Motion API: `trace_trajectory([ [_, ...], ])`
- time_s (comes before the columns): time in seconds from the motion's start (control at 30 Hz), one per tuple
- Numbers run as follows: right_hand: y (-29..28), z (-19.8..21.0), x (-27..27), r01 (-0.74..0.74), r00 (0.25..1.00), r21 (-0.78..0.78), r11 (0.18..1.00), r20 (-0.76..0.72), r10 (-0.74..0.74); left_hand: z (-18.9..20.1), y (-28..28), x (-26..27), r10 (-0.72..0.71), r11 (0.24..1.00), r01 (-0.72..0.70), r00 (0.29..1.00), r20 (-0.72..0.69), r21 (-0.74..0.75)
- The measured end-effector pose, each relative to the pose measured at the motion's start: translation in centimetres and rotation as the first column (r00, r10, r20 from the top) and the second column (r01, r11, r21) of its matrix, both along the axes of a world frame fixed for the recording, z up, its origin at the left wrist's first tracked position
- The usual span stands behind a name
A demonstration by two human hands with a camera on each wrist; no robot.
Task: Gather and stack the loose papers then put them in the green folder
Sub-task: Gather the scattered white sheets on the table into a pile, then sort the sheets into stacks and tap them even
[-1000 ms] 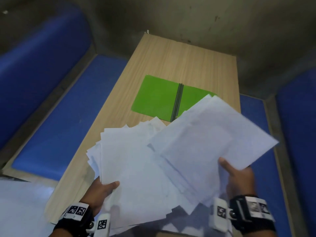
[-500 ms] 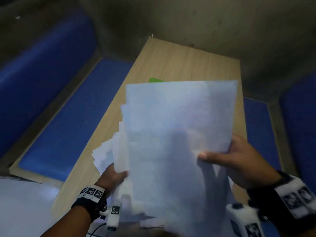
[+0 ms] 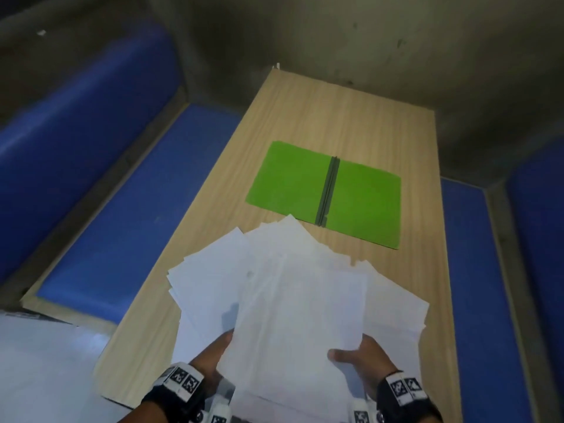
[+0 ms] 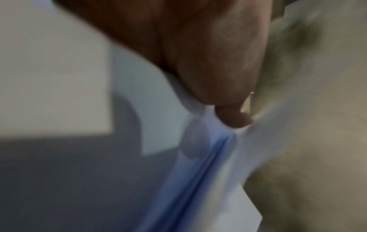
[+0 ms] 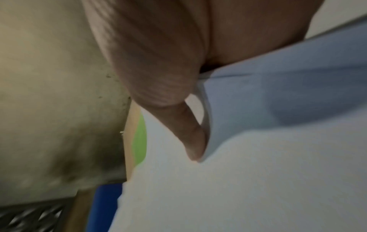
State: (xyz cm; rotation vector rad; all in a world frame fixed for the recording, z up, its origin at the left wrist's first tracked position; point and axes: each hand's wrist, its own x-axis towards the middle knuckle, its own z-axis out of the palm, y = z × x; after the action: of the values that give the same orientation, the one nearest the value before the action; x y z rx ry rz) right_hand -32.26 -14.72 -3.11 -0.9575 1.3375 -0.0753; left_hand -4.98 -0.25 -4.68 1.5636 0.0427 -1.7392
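Observation:
A fanned bundle of white papers (image 3: 290,294) is held over the near half of the wooden table (image 3: 345,123). My left hand (image 3: 218,346) grips the bundle's lower left edge and my right hand (image 3: 351,355) grips its lower right, thumb on top. The green folder (image 3: 290,178) lies open and flat beyond the papers, its dark spine (image 3: 328,190) down the middle. In the left wrist view my thumb (image 4: 232,116) presses into the papers (image 4: 208,157). In the right wrist view my thumb (image 5: 190,138) lies on the papers (image 5: 248,180), with a strip of folder (image 5: 140,141) behind.
Blue cushioned benches run along both sides of the table, left (image 3: 122,209) and right (image 3: 482,300). A drab wall (image 3: 335,41) closes off the far end. A pale surface (image 3: 39,370) shows at the lower left.
The papers were raised upright in front of the folder half a second ago; now they are lowered and fanned flat, and the folder is in full view. Both hands keep their grip.

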Motion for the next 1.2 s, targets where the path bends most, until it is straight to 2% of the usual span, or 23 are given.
trace_trajectory([
  [0.03,0.2,0.0,-0.1,-0.015,1.000,-0.074,0.997,-0.020,0.014,0.6,-0.6,0.0,-0.021,1.000,0.021,1.000,0.008,-0.012],
  [0.1,-0.4,1.3,0.2,0.023,1.000,-0.234,0.972,-0.011,-0.026,2.3,-2.0,0.6,0.019,0.996,-0.024,0.998,-0.053,-0.084],
  [0.17,-1.8,4.3,1.0,0.082,0.996,-0.403,0.911,0.048,-0.069,5.6,-4.0,1.5,0.038,0.977,-0.043,0.999,-0.027,-0.209],
  [0.23,-2.9,8.0,1.7,0.164,0.983,-0.552,0.818,0.158,-0.090,9.9,-5.8,2.1,-0.019,0.926,0.083,0.984,0.176,-0.367],
  [0.3,-3.6,12.3,2.6,0.263,0.953,-0.625,0.735,0.285,-0.099,13.4,-7.3,2.5,-0.037,0.843,0.241,0.917,0.396,-0.480],
  [0.4,-4.0,16.3,3.0,0.371,0.888,-0.656,0.657,0.459,-0.044,15.5,-8.2,2.9,0.046,0.756,0.273,0.884,0.464,-0.594],
  [0.47,-4.1,15.4,3.1,0.331,0.907,-0.635,0.698,0.417,-0.051,14.6,-8.2,2.4,0.040,0.756,0.298,0.868,0.495,-0.582],
  [0.53,-3.9,11.0,2.4,0.274,0.947,-0.537,0.798,0.296,-0.126,12.2,-7.9,1.4,-0.061,0.763,0.387,0.841,0.538,-0.518],
  [0.6,-3.0,6.7,2.2,0.223,0.972,-0.427,0.876,0.163,-0.168,8.8,-7.5,0.6,-0.172,0.802,0.435,0.825,0.538,-0.410],
  [0.67,-2.1,3.9,2.2,0.217,0.976,-0.373,0.902,0.110,-0.189,6.0,-7.3,-0.2,-0.195,0.843,0.421,0.818,0.541,-0.333],
  [0.77,-2.2,2.9,2.7,0.312,0.950,-0.483,0.818,0.163,-0.267,5.2,-8.6,-1.5,-0.118,0.883,0.369,0.772,0.624,-0.290],
  [0.83,-2.1,4.2,3.0,0.380,0.925,-0.540,0.751,0.212,-0.315,6.5,-9.1,-2.2,-0.015,0.891,0.288,0.792,0.610,-0.352],
  [0.9,-2.3,4.9,2.6,0.379,0.925,-0.597,0.707,0.212,-0.316,7.8,-9.4,-2.3,0.049,0.868,0.271,0.786,0.616,-0.415],
  [1.07,-1.6,4.5,1.2,0.239,0.968,-0.611,0.754,0.093,-0.231,7.6,-8.9,-1.6,0.022,0.851,0.317,0.775,0.632,-0.419],
  [1.13,-1.8,4.0,0.9,0.318,0.946,-0.627,0.711,0.159,-0.283,7.4,-9.0,-1.6,0.063,0.839,0.310,0.760,0.646,-0.446],
  [1.2,-1.9,4.1,1.3,0.355,0.933,-0.632,0.689,0.190,-0.307,7.8,-9.3,-1.9,0.144,0.839,0.226,0.784,0.603,-0.495],
])
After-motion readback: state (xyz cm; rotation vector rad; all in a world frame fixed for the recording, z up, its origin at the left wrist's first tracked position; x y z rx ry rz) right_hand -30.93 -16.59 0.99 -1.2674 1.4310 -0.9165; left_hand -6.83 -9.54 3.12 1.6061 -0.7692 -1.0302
